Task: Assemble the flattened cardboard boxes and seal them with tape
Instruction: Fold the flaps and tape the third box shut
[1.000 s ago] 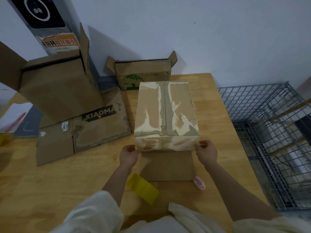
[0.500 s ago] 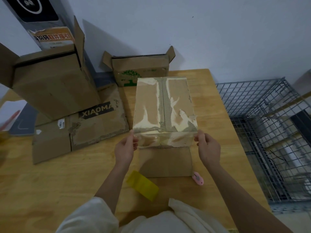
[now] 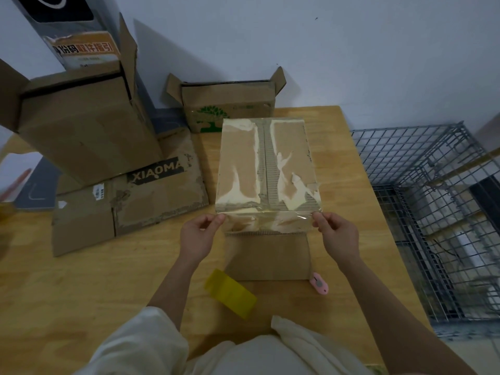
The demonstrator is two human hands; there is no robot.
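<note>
We pinch a clear tape strip (image 3: 269, 212) between left hand (image 3: 198, 235) and right hand (image 3: 338, 234), stretched crosswise over the near edge of the tall brown cardboard box (image 3: 266, 169), whose long axis runs away towards the tabletop's far edge.

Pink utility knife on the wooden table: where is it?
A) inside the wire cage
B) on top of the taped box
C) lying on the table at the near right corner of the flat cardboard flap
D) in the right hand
C: the small pink utility knife lies on the wooden table by the near right corner of the flat cardboard flap; both hands, left and right, pinch clear tape at the box edge instead.
</note>
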